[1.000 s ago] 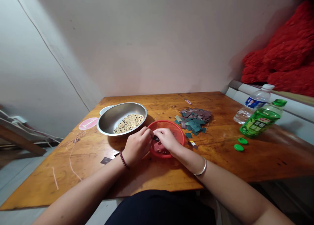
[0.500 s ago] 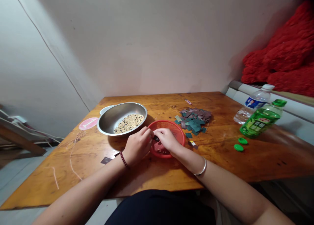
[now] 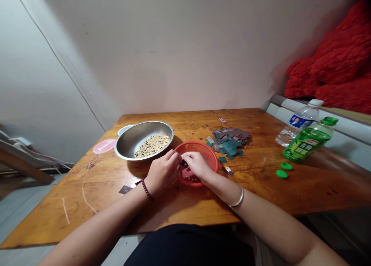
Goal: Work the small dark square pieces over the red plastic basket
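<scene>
A small dark piece (image 3: 184, 164) is pinched between the fingertips of both hands, mostly hidden by the fingers, and held just above a round red plastic mesh basket (image 3: 209, 157). The left hand (image 3: 162, 174) and right hand (image 3: 197, 166) are curled in and nearly touching, over the near-left side of the basket; neither is spread. Small pale beads (image 3: 188, 176) lie in the bottom of the basket. The basket sits on a wooden counter (image 3: 261, 192). Just left of it is 1 steel bowl (image 3: 145, 129) holding a mix of pale and dark beans (image 3: 152, 146), its edge resting over 1 white plate (image 3: 124, 128). Just right of the basket is 1 loose pile of teal and mauve square pieces (image 3: 228, 143); the pieces are too many to count. Further right are 1 clear water bottle (image 3: 295, 132) with a blue label, 1 green drink bottle (image 3: 308, 144) and 2 loose green caps (image 3: 284, 169); label text is too small to read. On the left are 1 round pink tag (image 3: 104, 146) printed with "1", thin cord (image 3: 85, 181) and 1 dark square piece (image 3: 125, 189). The left wrist has a dark beaded bracelet (image 3: 146, 189), the right a silver bangle (image 3: 239, 196). Red fabric (image 3: 330, 65) is heaped at upper right.
</scene>
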